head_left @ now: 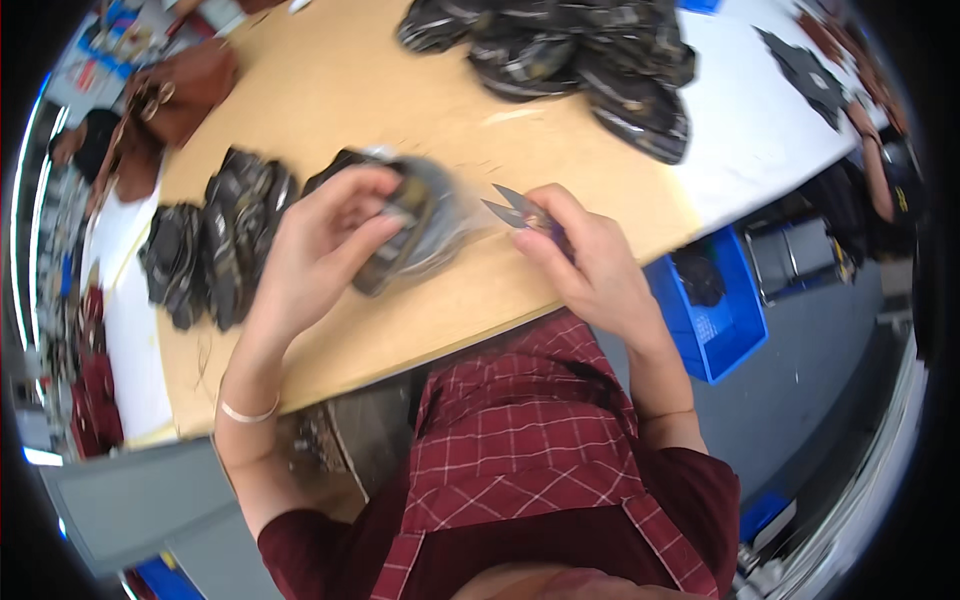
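Dark camouflage fabric with a shine to it, blurred at the edges, sits at the fingers of my left grip [325, 245], and I cannot tell whether thumb and forefinger are closed on this camouflage piece [416, 200] or only rest against it. Clear plastic [443, 225] bulges from its right side, towards my other hand. Around the small snips [512, 207] my right grip [592, 250] is wrapped, thumb on the near side, blades parted and pointing up and leftward, so their tips face the plastic across a narrow gap. The piece therefore lies right of my left grip and left of my right one, the left being nearer; its long axis is too smeared to call. Both hands are over the table [560, 150], whose front edge runs slantwise just beyond my checked apron [520, 430]. On the left, two more camouflage bundles [245, 230] stand side by side close to my wrist, so sideways room there is tight. Forward, tan wood stretches up to a heap of camouflage pieces [580, 60], leaving more space that way. Past the edge on the right, below my forearm, a blue crate [735, 310] holds something dark.
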### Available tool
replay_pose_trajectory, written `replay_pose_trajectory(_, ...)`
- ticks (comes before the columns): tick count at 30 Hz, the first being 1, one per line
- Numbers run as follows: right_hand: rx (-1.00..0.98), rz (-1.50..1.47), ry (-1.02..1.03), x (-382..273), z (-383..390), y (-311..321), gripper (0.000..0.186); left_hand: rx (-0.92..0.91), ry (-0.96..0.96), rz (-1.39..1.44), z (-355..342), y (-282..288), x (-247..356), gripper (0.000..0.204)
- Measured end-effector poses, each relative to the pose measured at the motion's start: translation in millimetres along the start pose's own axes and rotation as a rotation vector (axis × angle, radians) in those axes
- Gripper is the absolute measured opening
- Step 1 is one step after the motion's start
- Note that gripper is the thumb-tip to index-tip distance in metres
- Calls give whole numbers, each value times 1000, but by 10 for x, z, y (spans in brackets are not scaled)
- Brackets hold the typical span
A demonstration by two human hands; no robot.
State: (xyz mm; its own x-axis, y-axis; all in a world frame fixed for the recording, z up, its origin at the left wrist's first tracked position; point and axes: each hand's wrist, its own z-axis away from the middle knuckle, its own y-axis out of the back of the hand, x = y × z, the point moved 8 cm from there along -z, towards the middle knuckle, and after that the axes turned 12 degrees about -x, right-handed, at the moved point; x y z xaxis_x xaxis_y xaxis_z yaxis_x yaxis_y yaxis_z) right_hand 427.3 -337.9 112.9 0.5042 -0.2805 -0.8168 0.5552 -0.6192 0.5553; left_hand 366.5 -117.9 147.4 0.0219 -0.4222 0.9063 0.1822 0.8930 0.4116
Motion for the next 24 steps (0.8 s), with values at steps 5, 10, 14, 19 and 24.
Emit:
replay_pose_trajectory(5, 21, 203, 171, -250, -96, -243, 24, 116, -147, -288, 80, -44, 86, 46)
replay_pose_trajectory(10, 91, 321, 185, -306, -110, -279, 24, 167, -303, -537, 221, -38, 199, 38)
replay_pose_trajectory(14, 49, 273, 147, -336, -56, -259, 24, 26, -194, -37, 178, -85, 79, 37)
replay_pose_trajectory(19, 51, 313, 190, -341, -44, -326, 24, -10, -182, -90, 185, -138, 138, 41)
replay_pose_trajectory(24, 57, 393, 163, -390, -7, -278, 24, -6, -209, -153, 216, -126, 176, 44)
